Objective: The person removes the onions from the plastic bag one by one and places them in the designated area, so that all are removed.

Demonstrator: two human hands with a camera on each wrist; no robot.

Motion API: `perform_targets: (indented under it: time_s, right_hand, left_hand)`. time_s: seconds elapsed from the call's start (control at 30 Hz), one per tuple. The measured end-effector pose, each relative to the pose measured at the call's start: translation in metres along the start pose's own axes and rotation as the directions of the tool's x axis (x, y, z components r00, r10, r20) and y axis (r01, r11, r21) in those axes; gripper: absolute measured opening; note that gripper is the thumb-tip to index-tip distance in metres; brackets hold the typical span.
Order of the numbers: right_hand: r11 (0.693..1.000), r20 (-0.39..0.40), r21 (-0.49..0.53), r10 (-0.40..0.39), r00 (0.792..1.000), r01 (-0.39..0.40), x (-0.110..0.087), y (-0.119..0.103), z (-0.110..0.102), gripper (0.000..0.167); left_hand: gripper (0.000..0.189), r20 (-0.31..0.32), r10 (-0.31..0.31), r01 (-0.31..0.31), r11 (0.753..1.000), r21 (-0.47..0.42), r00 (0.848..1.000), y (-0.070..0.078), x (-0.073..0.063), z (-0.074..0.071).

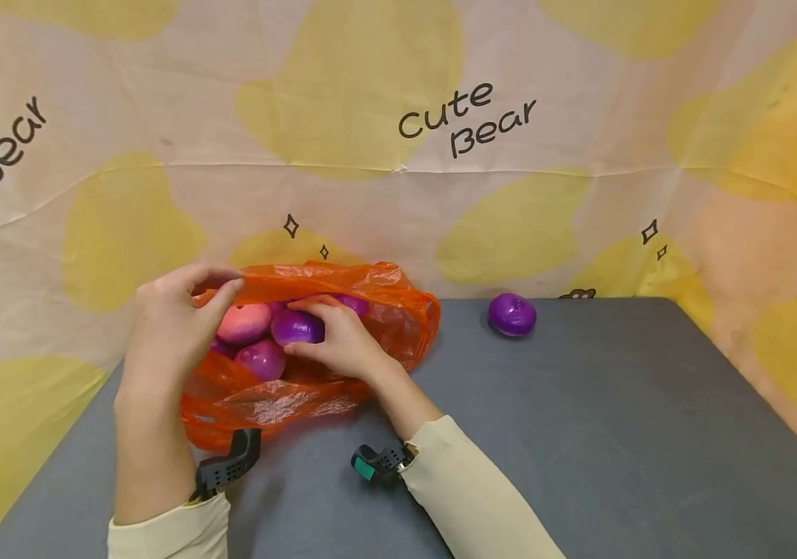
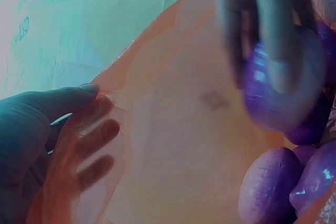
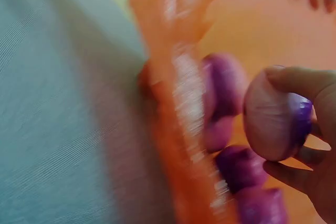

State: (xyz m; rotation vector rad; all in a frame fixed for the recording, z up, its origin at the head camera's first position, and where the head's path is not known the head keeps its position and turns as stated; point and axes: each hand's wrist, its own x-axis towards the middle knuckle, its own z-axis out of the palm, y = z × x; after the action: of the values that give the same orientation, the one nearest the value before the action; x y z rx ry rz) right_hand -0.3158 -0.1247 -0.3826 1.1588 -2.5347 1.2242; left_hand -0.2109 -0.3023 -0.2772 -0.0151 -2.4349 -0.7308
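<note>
An orange plastic bag (image 1: pixel 314 400) lies with its mouth wide apart, several round purple and pinkish onions (image 1: pixel 261 359) inside. My left hand (image 1: pixel 178 322) pinches the bag's rim between thumb and fingers; in the left wrist view, the fingers (image 2: pixel 97 174) show through the thin film. Inside the bag mouth, my right hand (image 1: pixel 342 338) grips a shiny purple onion (image 1: pixel 295 327) with thumb and fingers. That same onion (image 3: pixel 273 116) appears pale on one side in the right wrist view, above other onions (image 3: pixel 241 169). Its underside is hidden.
Another purple onion (image 1: pixel 512 314) rests at the table's back edge, right of the bag. A grey tabletop (image 1: pixel 580 435) stretches beneath everything. Behind it hangs a cream and yellow cloth (image 1: pixel 370 210) with printed lettering.
</note>
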Motion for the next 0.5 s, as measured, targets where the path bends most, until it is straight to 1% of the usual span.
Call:
perform_targets:
  time_s: [0.1,0.2,0.37,0.5]
  right_hand:
    - [1.000,0.043,0.016,-0.006,0.999,0.005,-0.002,-0.013,-0.013,0.059]
    - [0.999,0.057,0.019,-0.033,0.998,0.031,-0.004,-0.025,-0.024,0.059]
    - [0.992,0.039,0.024,-0.121,0.992,0.120,-0.008,-0.042,-0.042,0.059]
    - [0.986,0.004,0.045,-0.163,0.987,0.163,-0.012,-0.055,-0.055,0.059]
  left_hand:
    - [0.020,-0.007,0.006,-0.006,1.000,0.003,1.000,-0.001,0.000,0.000]
    - [0.020,-0.010,0.010,-0.010,1.000,0.011,1.000,-0.001,0.000,0.001]
    - [0.024,0.005,-0.012,0.012,1.000,0.026,1.000,-0.001,0.000,0.000]
    - [0.026,0.012,-0.034,0.034,0.999,0.032,0.999,-0.003,-0.001,-0.002]
